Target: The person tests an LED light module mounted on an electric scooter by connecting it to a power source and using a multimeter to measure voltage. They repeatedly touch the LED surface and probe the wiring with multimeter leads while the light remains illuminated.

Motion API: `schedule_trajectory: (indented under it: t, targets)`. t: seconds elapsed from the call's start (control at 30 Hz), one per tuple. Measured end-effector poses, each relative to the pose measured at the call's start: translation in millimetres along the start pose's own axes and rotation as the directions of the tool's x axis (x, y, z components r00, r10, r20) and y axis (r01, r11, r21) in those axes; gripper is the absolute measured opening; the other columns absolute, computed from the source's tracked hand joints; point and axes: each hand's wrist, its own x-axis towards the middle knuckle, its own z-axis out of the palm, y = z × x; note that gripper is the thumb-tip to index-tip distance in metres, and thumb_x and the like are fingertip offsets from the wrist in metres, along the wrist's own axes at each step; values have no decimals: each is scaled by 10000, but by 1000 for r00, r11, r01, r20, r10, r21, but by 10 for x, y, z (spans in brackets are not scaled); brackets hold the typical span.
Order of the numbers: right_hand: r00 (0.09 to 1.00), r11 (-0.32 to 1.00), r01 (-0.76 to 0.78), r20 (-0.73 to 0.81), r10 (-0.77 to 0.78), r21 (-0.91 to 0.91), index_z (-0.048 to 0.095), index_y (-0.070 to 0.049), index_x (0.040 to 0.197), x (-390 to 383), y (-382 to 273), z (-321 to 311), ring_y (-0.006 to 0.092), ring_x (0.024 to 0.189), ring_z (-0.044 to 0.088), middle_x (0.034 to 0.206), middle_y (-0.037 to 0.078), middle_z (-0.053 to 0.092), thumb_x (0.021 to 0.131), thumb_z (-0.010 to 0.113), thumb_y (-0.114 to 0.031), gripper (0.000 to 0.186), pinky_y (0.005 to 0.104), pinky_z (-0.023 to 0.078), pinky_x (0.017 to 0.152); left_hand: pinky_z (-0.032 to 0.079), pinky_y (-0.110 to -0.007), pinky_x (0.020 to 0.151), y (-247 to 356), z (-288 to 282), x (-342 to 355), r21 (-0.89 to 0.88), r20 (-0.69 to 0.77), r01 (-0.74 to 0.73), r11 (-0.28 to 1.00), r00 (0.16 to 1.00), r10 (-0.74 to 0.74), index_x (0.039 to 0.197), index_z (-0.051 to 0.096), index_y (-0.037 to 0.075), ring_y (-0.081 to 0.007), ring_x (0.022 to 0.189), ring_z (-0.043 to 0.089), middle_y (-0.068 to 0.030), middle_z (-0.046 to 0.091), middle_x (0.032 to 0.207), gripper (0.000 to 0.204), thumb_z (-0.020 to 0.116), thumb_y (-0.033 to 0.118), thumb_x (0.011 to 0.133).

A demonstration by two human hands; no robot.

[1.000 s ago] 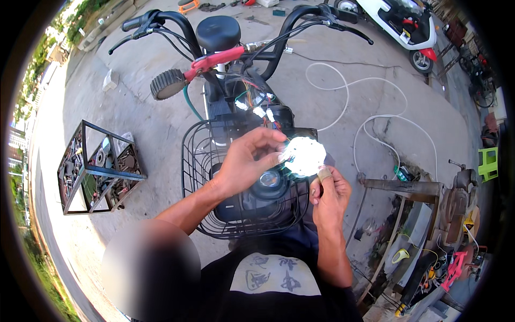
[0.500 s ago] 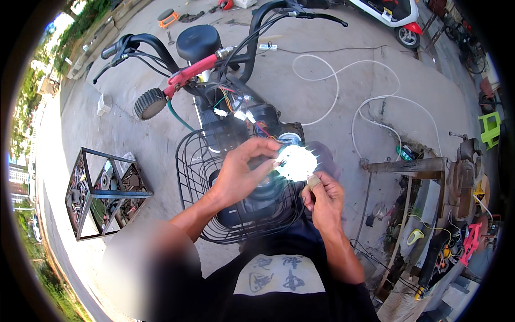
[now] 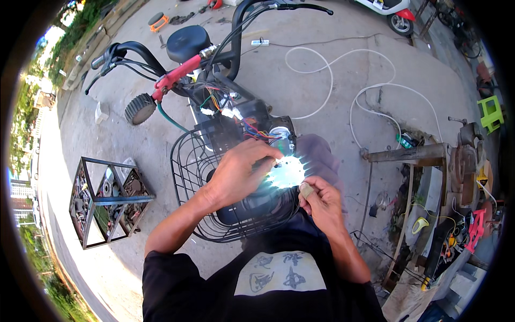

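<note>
A round disc (image 3: 287, 172), so bright that glare hides its details, is held between my hands above the black wire basket (image 3: 182, 185) of an electric scooter. My left hand (image 3: 241, 169) pinches its upper left edge with thumb and fingertips. At its lower right edge, my right hand (image 3: 322, 199) grips with the fingers closed; a tan wrap covers the thumb. Just beyond the disc sits a white-rimmed round part (image 3: 279, 133) with coloured wires (image 3: 255, 129) running to it. Several white connectors (image 3: 228, 112) lie exposed below the handlebar (image 3: 236, 40).
A metal frame bin (image 3: 110, 201) of parts stands at left. On the right is a workbench (image 3: 407, 154) with a vise (image 3: 465, 155) and tools. White hose (image 3: 330, 91) loops over the concrete. A green stool (image 3: 490, 114) and a parked scooter (image 3: 394, 13) are farther off.
Both hands have brought the glaring disc slightly left and down. My left forearm now shows fully. The whole view has shifted a little, with the scooter appearing further left and up.
</note>
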Motion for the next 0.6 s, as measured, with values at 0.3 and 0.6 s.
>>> schedule_trajectory:
  t: [0.3, 0.6]
  targets:
    - [998, 996, -42, 38, 45, -82, 760, 32, 1211, 55, -5, -87, 61, 687, 582, 824, 10, 682, 1125, 631, -46, 174, 255, 445, 614, 635, -404, 936, 47, 37, 21, 65, 55, 31, 997, 998, -35, 1275, 817, 20, -291, 1054, 772, -141, 782, 1137, 244, 789, 21, 1033]
    - [993, 990, -50, 101, 64, -135, 770, 24, 1278, 29, -100, -57, 78, 732, 607, 830, 2, 674, 1112, 630, -25, 223, 271, 478, 675, 654, -397, 847, 89, 14, 55, 109, 59, 63, 992, 996, -70, 1221, 813, 20, -299, 979, 778, -134, 769, 1095, 201, 780, 20, 1023]
